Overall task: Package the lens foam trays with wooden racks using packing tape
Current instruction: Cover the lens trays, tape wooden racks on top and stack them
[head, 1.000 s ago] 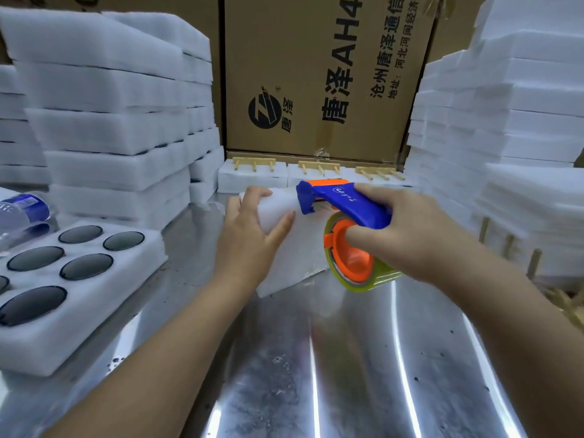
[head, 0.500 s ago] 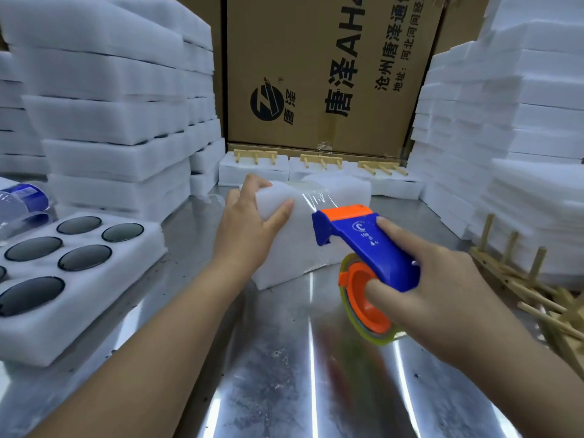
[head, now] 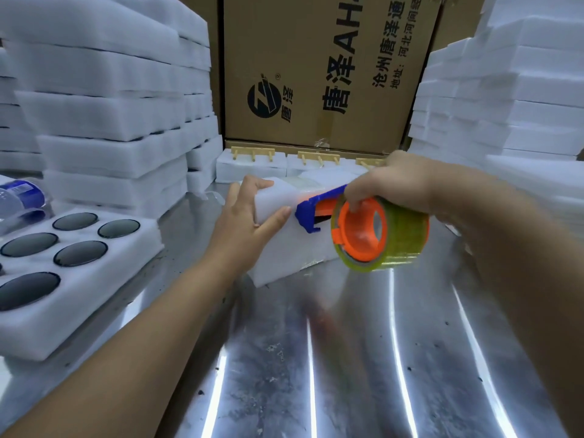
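A white foam tray package (head: 284, 248) lies on the shiny metal table (head: 347, 358) in the middle. My left hand (head: 246, 222) grips its left end, fingers over the top and thumb on the near side. My right hand (head: 388, 184) holds a blue and orange tape dispenser (head: 319, 210) with a yellowish roll of packing tape (head: 398, 238); its blue head is against the package's near side. Clear tape shines across the package top.
An open foam tray with dark round lenses (head: 63, 263) sits at left, a water bottle (head: 19, 197) behind it. Tall foam tray stacks (head: 110, 121) stand left and right (head: 505, 105). Taped trays with wooden racks (head: 252, 162) line a cardboard box (head: 316, 74).
My right hand swung the dispenser down toward me, then back up against the package's near side, the roll now turned toward me. My left hand kept its grip on the package.
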